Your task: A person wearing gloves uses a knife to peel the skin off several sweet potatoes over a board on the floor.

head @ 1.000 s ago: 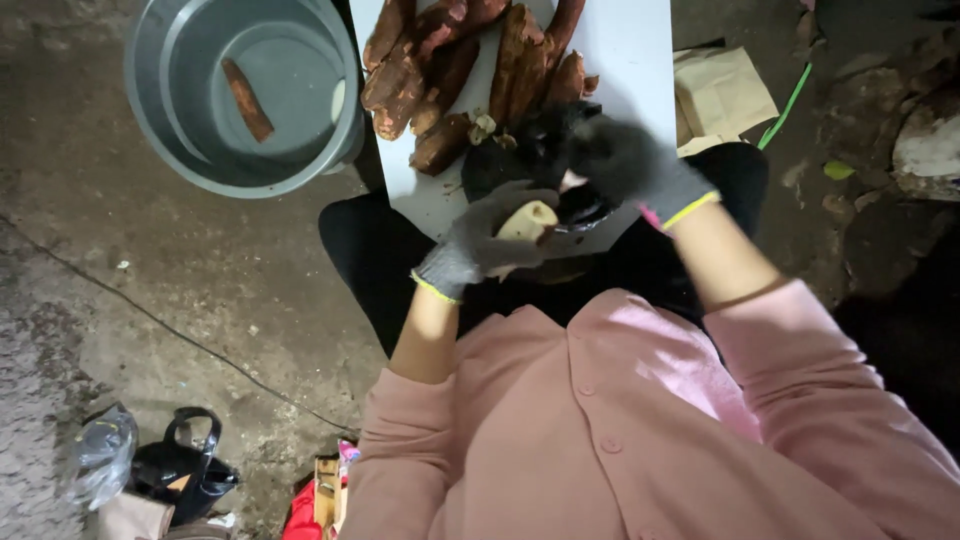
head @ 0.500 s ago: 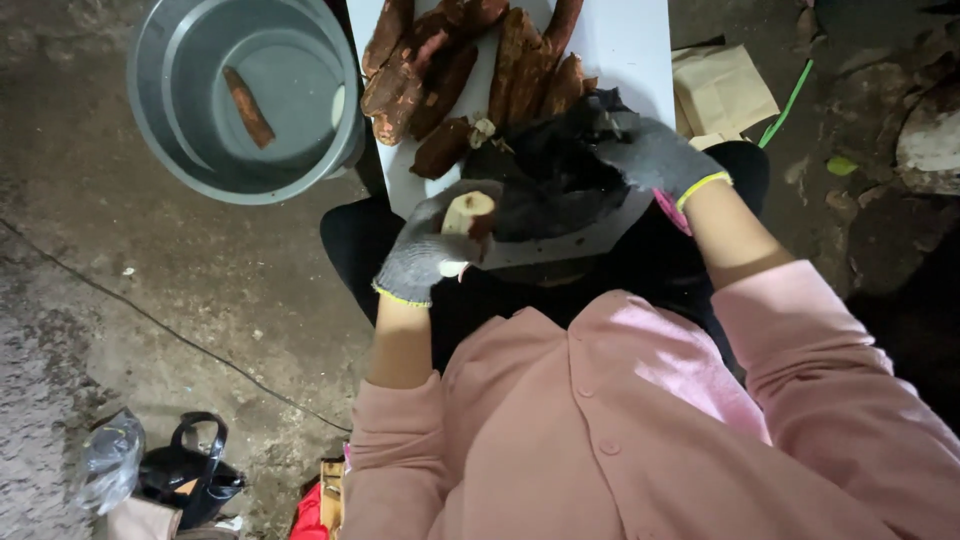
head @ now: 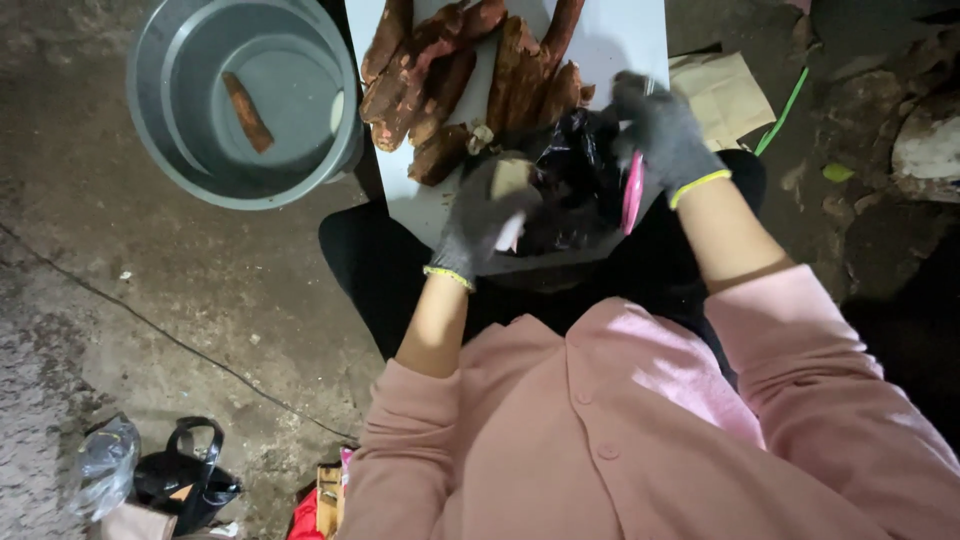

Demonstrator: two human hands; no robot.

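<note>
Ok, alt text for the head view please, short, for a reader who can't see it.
Seen from above, a person in a pink top holds a pale peeled root in the gloved left hand and a pink-handled tool in the gloved right hand, over a white board piled with brown roots. A grey basin holding one root piece sits on the floor beside it.

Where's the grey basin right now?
In the head view the grey basin sits upper left on the concrete floor, left of the white board with its brown roots; one root piece lies inside it.
</note>
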